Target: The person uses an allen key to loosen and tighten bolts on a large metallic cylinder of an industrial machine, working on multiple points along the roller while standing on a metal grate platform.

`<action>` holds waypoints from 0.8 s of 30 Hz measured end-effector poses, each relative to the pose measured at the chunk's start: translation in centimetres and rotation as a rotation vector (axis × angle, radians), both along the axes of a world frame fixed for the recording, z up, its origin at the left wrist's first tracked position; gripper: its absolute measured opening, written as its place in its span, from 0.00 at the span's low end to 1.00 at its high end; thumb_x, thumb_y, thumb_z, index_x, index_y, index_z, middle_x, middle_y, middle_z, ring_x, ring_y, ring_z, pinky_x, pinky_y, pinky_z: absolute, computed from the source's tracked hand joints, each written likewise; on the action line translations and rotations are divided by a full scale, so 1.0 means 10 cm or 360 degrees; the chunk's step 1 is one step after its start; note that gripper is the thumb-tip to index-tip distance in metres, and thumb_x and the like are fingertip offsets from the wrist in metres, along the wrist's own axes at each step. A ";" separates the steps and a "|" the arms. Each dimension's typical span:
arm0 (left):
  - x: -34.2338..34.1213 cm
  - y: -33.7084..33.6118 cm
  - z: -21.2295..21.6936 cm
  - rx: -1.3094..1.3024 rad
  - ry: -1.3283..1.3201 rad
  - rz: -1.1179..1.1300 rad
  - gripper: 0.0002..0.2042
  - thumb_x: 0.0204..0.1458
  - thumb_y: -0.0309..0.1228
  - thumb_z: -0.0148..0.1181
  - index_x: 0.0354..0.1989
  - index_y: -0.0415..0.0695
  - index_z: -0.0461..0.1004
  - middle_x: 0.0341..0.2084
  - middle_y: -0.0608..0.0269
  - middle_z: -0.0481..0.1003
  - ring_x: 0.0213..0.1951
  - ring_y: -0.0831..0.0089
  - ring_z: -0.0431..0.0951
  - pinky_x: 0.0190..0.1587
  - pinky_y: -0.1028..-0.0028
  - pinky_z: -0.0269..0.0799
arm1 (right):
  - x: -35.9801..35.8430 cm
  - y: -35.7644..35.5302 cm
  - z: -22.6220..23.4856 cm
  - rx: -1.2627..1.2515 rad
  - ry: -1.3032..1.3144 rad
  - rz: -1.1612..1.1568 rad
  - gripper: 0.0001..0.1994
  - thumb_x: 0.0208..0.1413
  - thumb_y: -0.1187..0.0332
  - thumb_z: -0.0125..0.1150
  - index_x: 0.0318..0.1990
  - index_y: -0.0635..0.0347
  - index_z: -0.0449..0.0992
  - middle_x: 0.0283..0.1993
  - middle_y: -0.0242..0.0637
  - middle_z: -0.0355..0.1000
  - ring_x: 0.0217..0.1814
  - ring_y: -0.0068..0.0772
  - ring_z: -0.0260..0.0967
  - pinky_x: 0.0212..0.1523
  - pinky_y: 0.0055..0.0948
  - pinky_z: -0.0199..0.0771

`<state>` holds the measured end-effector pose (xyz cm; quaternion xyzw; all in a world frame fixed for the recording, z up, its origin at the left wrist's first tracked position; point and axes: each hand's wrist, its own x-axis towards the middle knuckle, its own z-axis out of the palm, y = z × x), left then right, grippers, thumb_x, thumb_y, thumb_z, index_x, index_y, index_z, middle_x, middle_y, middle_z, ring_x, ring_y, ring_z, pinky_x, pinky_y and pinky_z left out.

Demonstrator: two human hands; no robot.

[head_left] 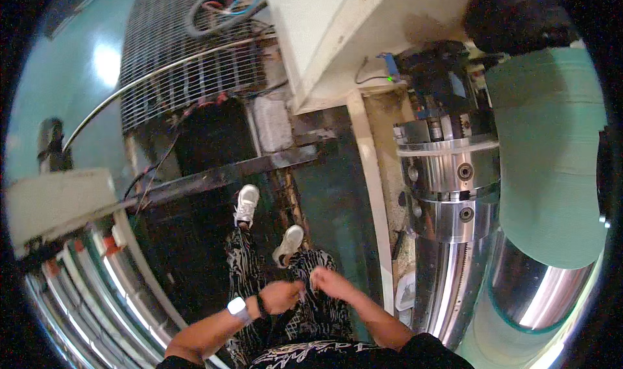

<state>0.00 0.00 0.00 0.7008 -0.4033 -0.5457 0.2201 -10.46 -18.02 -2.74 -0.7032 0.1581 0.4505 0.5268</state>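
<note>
My left hand (283,296) and my right hand (328,283) are close together in front of my thighs, with a small gap between them. Both have their fingers curled in. Slight blur and the small size hide what they pinch, if anything. A watch with a bright white face (237,305) is on my left wrist, beside a dark band (261,304). Neither hand touches the machinery around me. Nearest on the right stands a shiny metal shaft (442,272) topped by a steel collar (451,174) with recessed bolts.
Right of the shaft is a large green roll (551,155) above a polished roller (538,285). Several metal rollers (123,272) lie at lower left. Ahead are a wire mesh guard (188,64), a dark crossbar (220,178) and a pale machine housing (311,32). My white shoes (246,203) rest on dark floor.
</note>
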 end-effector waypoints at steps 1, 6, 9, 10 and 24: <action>0.01 -0.01 -0.05 -0.0034 0.0009 -0.0056 0.13 0.47 0.36 0.53 0.40 0.47 0.67 0.25 0.50 0.74 0.25 0.54 0.75 0.23 0.59 0.70 | 0.13 -0.01 0.09 -0.0148 0.0038 -0.0371 0.09 0.59 0.67 0.47 0.42 0.61 0.67 0.29 0.33 0.69 0.30 0.23 0.66 0.34 0.26 0.68; 1.13 -1.40 -0.91 -0.0957 -0.0386 0.0064 0.09 0.45 0.31 0.55 0.34 0.41 0.67 0.32 0.51 0.69 0.32 0.53 0.72 0.32 0.62 0.71 | 0.75 -0.72 -0.39 -0.0199 -0.0805 -0.1374 0.11 0.59 0.71 0.46 0.48 0.61 0.65 0.38 0.33 0.68 0.39 0.24 0.67 0.43 0.25 0.69; 1.50 -1.91 -1.06 -0.1505 -0.0297 0.0087 0.10 0.44 0.28 0.55 0.35 0.40 0.67 0.37 0.51 0.66 0.38 0.51 0.69 0.39 0.62 0.69 | 0.89 -0.84 -0.61 -0.0409 -0.1262 -0.1599 0.15 0.56 0.71 0.50 0.50 0.63 0.62 0.43 0.36 0.67 0.44 0.28 0.67 0.47 0.27 0.67; 1.54 -2.03 -1.09 -0.1641 -0.0195 0.0108 0.12 0.43 0.28 0.56 0.37 0.41 0.67 0.38 0.51 0.65 0.40 0.50 0.68 0.41 0.62 0.68 | 0.88 -0.94 -0.73 -0.0575 -0.1315 -0.1499 0.18 0.54 0.71 0.53 0.51 0.63 0.59 0.47 0.40 0.66 0.48 0.30 0.66 0.51 0.29 0.66; 0.84 -2.84 -1.57 -0.2682 -0.0379 -0.0347 0.25 0.31 0.38 0.66 0.44 0.52 0.73 0.46 0.57 0.67 0.47 0.60 0.68 0.50 0.60 0.59 | 0.44 -1.34 -1.26 -0.2303 -0.2224 -0.0789 0.19 0.46 0.75 0.60 0.46 0.65 0.64 0.44 0.48 0.67 0.43 0.39 0.67 0.41 0.32 0.69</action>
